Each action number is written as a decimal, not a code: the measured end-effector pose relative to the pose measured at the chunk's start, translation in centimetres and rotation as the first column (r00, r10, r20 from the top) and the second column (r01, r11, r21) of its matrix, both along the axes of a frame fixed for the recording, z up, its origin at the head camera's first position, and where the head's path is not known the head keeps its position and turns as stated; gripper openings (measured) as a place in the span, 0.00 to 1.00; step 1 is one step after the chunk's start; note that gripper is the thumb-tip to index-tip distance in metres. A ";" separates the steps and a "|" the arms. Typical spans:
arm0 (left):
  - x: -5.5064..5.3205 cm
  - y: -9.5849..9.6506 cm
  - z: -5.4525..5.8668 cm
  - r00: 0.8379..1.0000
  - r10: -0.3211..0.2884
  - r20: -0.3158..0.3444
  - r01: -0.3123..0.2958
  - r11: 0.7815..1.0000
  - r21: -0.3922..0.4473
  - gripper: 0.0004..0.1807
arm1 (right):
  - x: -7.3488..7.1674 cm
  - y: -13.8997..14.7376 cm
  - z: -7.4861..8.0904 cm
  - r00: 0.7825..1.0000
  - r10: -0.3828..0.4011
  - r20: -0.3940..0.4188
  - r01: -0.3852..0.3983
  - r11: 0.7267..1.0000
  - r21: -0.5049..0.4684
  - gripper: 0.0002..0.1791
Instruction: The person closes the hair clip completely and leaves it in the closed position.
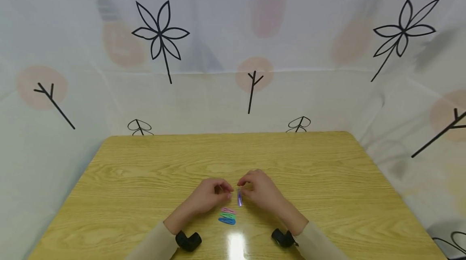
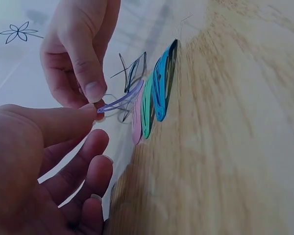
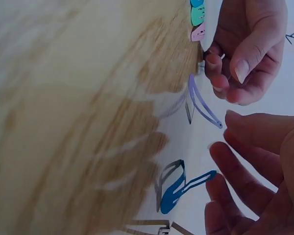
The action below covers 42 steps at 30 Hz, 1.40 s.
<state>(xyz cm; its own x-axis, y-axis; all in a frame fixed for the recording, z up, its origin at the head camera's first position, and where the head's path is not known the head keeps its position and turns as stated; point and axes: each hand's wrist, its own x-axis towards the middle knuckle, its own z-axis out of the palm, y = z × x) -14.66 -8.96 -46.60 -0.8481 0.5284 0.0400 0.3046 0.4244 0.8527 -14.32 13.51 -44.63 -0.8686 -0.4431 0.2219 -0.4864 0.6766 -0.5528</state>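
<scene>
Between both hands is a purple snap hair clip (image 1: 239, 198), one end of it at the thumb and forefinger of my right hand (image 1: 262, 189), which pinches it. Its other end points back toward the wrists in the head view. Close to it on the left, my left hand (image 1: 211, 195) has loosely curled fingers and nothing visible in them. In the right wrist view the left thumb and fingertips stand beside the purple clip (image 3: 203, 103). Nearer the body lie a pink clip (image 1: 228, 210), a green clip (image 1: 227, 215) and a blue clip (image 1: 227, 220) in a stack-like row.
A second blue clip (image 3: 174, 193), seen in the right wrist view, lies near the right fingers, with a brownish clip-like piece (image 3: 161, 229) below it. The wood-grain table (image 1: 145, 163) meets a printed cloth backdrop (image 1: 218, 102) at its far edge.
</scene>
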 end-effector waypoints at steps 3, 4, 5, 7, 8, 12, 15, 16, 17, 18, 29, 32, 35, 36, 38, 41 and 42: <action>-0.1 0.1 -0.1 1.000 -0.011 0.008 0.011 1.000 0.000 0.05 | -0.2 -0.1 -0.2 1.000 0.013 -0.002 -0.013 0.999 0.036 0.04; -0.1 0.1 -0.2 1.000 -0.014 0.013 0.014 1.000 0.000 0.05 | -0.2 -0.1 -0.2 1.000 0.016 -0.001 -0.016 0.999 0.040 0.04; -0.2 0.2 -0.2 1.000 -0.016 0.017 0.016 1.000 -0.002 0.05 | -0.2 -0.1 -0.2 1.000 0.017 -0.005 -0.017 0.999 0.044 0.03; -0.2 0.2 -0.3 1.000 -0.019 0.018 0.019 1.000 -0.002 0.06 | -0.3 -0.1 -0.3 1.000 0.018 -0.013 -0.017 0.999 0.050 0.03; -0.2 0.2 -0.3 1.000 -0.019 0.016 0.019 1.000 -0.003 0.06 | -0.3 -0.1 -0.3 1.000 0.017 -0.017 -0.016 0.999 0.052 0.04; -0.2 0.4 -0.3 1.000 -0.022 0.019 0.022 1.000 -0.005 0.06 | -0.2 -0.1 -0.3 1.000 0.025 -0.011 -0.024 0.998 0.049 0.04; -0.1 0.4 -0.2 0.999 -0.024 0.024 0.024 1.000 -0.003 0.06 | -0.1 0.0 -0.3 0.999 0.031 0.015 -0.031 0.999 0.038 0.04; 0.0 0.4 -0.2 0.999 -0.023 0.027 0.023 1.000 -0.001 0.06 | 0.0 0.0 -0.2 0.999 0.036 0.021 -0.037 0.999 0.024 0.04; 0.0 0.5 -0.1 0.999 -0.022 0.030 0.022 1.000 0.000 0.06 | 0.0 0.1 -0.2 0.999 0.034 0.039 -0.034 0.999 0.007 0.04; 0.1 0.5 -0.1 0.999 -0.019 0.032 0.019 1.000 -0.001 0.06 | 0.1 0.1 -0.1 0.998 0.031 0.058 -0.031 0.999 -0.013 0.04; 0.2 0.4 -0.2 0.998 -0.040 0.050 0.040 0.999 0.009 0.04 | 0.7 -0.4 0.4 0.988 -0.055 0.142 0.087 0.970 -0.226 0.04; 0.3 0.4 -0.1 0.997 -0.063 0.045 0.062 0.998 0.028 0.05 | 0.9 -0.6 0.6 0.986 -0.075 0.146 0.111 0.961 -0.254 0.05; 0.4 0.2 0.0 0.999 -0.043 0.017 0.043 0.999 0.023 0.07 | 1.0 -0.7 0.7 0.985 -0.078 0.153 0.118 0.955 -0.271 0.04; 0.4 0.2 0.0 0.999 -0.030 0.009 0.030 0.999 0.023 0.07 | 1.0 -0.7 0.7 0.984 -0.079 0.157 0.120 0.954 -0.275 0.04; 0.3 0.0 0.0 1.000 -0.001 -0.011 0.001 1.000 0.028 0.08 | 1.0 -0.8 0.7 0.982 -0.079 0.170 0.126 0.951 -0.284 0.04; 0.2 -0.2 0.2 0.999 0.042 -0.033 -0.040 0.998 0.057 0.09 | 1.1 -0.7 0.9 0.980 -0.081 0.179 0.132 0.946 -0.297 0.03; 0.2 -0.2 0.2 0.998 0.054 -0.044 -0.050 0.996 0.069 0.09 | 1.1 -0.7 0.9 0.980 -0.083 0.179 0.135 0.944 -0.300 0.04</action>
